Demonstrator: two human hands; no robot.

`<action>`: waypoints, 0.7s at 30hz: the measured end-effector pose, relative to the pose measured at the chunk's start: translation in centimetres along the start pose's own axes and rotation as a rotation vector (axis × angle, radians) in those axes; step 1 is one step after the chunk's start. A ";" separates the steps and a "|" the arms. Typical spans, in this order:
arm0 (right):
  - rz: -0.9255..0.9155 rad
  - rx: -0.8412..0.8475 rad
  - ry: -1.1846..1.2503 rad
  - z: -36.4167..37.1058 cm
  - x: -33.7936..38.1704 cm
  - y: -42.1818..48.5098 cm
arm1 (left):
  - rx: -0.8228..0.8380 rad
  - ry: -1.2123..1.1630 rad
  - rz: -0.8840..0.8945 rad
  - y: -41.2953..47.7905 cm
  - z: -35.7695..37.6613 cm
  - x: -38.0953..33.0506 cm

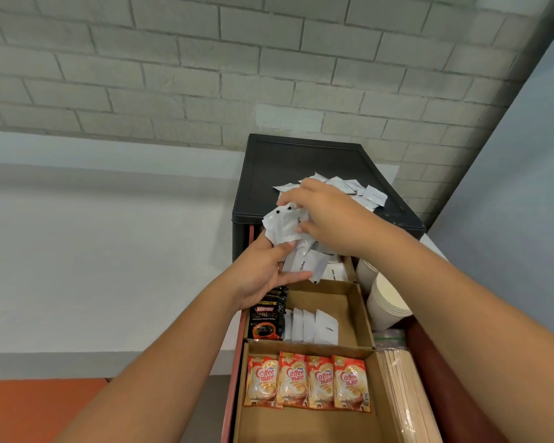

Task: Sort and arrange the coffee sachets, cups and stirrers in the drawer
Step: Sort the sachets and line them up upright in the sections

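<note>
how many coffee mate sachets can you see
4. All stand in one row in the nearest cardboard compartment: leftmost sachet, second, third, rightmost. Others may be hidden behind them.

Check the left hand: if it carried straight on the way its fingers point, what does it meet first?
The left hand grips the white coffee sachets, which the right hand also holds, so those come first. Past them, likely the front of the black cabinet; depth is unclear.

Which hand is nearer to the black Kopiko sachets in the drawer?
Left. The left hand sits right behind the Kopiko sachets, its heel overlapping them in view, holding white coffee sachets. The right hand is farther back, by the black cabinet top, pinching the same bunch.
</note>
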State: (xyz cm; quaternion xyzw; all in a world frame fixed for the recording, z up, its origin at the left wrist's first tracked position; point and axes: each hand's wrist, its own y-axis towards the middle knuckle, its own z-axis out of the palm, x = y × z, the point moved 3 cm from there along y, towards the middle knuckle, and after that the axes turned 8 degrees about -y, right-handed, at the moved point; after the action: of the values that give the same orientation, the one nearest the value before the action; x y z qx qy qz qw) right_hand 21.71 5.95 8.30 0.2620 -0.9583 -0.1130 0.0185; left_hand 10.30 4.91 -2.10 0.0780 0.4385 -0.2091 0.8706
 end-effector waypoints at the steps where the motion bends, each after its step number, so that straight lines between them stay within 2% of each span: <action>1: -0.041 0.048 -0.085 0.0 0.1 0.4 | -0.001 0.004 0.001 0.0 0.0 0.0; 3: -0.086 0.096 -0.187 0.0 0.2 0.9 | -0.009 0.010 0.001 0.0 0.0 0.0; 5: -0.098 0.102 -0.191 -0.1 0.1 1.3 | -0.014 0.014 -0.002 0.0 0.0 0.0; 12: -0.017 0.100 -0.026 -0.2 -1.1 1.3 | 0.001 0.003 -0.002 -0.1 -0.1 0.0; 21: 0.187 0.075 0.194 0.5 -2.4 0.0 | -0.017 -0.040 0.010 0.0 -0.4 0.0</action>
State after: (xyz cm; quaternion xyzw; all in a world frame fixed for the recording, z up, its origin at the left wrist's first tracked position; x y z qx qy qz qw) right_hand 23.73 7.23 7.89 0.1816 -0.9758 -0.0489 0.1116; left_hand 10.03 5.07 -2.33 0.0689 0.4224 -0.2024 0.8808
